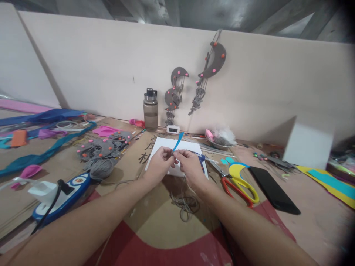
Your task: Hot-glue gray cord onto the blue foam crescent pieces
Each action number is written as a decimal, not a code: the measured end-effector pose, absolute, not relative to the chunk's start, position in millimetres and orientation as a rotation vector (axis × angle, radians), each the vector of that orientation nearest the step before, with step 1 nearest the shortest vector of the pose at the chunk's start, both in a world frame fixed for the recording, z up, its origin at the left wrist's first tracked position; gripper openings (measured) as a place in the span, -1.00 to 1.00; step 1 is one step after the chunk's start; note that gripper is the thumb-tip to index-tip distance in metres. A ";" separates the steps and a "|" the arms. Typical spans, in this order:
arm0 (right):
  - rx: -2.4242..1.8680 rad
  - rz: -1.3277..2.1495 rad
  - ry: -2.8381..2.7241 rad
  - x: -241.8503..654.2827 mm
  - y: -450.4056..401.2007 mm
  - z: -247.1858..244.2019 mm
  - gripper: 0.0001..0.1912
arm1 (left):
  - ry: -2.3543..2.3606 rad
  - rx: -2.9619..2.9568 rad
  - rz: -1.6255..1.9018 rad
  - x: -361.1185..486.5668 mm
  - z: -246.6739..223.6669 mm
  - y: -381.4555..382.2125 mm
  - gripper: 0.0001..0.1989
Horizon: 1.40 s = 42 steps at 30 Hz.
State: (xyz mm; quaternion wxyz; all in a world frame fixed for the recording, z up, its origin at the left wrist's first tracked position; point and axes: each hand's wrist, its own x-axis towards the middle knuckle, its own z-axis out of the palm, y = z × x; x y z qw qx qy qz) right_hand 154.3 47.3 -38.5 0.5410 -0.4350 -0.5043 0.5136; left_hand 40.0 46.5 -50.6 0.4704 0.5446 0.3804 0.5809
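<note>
A narrow blue strip (179,141) stands up from between my fingertips, tilted slightly right. My left hand (162,162) is closed in a pinch at its lower end. Right beside it, my right hand (189,164) pinches at the same spot, the fingertips of both hands nearly touching. Under the hands lies a white sheet (161,145) on brown cardboard. A loose tangle of grey yarn (186,207) rests on the cardboard below my hands. Whether the yarn reaches into my fingers is too small to tell.
Scissors (239,181) with red and yellow handles and a black phone (274,189) lie to the right. At the left are a grey yarn ball (101,168) and a blue-white power strip (79,186). A water bottle (150,112) stands by the wall, near hanging grey moon ornaments (220,61).
</note>
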 end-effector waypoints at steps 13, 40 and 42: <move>-1.110 0.933 -1.340 154.5 48.3 -48.1 -0.85 | 0.909 1.126 1.343 35.5 -56.9 55.1 -0.79; -1.102 0.820 -1.671 151.7 40.1 -50.5 -0.84 | 0.904 0.856 1.442 22.3 -59.0 66.8 -0.74; -1.070 0.705 -1.784 153.6 37.9 -41.2 -0.80 | 0.898 0.835 1.457 20.2 -60.6 69.1 -0.74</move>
